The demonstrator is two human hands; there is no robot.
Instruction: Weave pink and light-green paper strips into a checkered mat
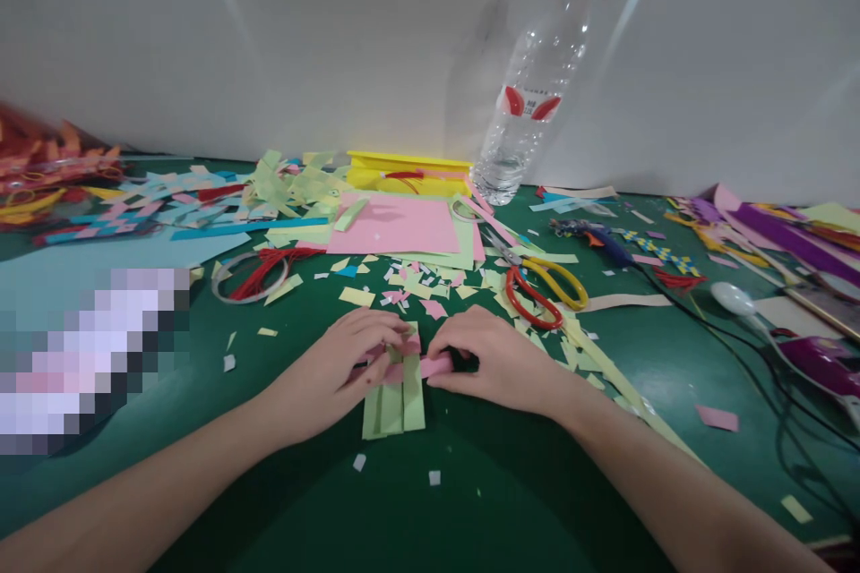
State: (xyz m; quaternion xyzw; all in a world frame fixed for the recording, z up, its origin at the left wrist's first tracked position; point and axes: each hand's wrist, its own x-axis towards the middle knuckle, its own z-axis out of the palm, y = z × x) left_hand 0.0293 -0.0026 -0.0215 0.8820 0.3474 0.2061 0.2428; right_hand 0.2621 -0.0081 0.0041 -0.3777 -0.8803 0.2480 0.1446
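While the left fingers point(377, 331) pinch flat, pale green strips point(412, 407), the right fingers point(443, 340) pinch a pink strip point(435, 366) crossing them.

Bottle point(534, 81) behind scissors point(534, 286), paper sheets point(396, 226) left of both, scraps point(423, 282) before the sheets

Lighting: moderate, cool, dimmer toward six o'clock on green tabletop point(430, 519).
Glare: two pale diagonal streaks, eleven and one o'clock, on grey wall point(349, 45); bright glints on plastic bottle point(534, 81), one o'clock.
Shadows: soft, bottle's on wall; cable's point(722, 336), four o'clock.
Blur: orange-red paper pile point(54, 163), nine o'clock.
Pixelation: coarse block, eight o'clock.
Centre: pale-green paper strips point(393, 407), fairly clear.
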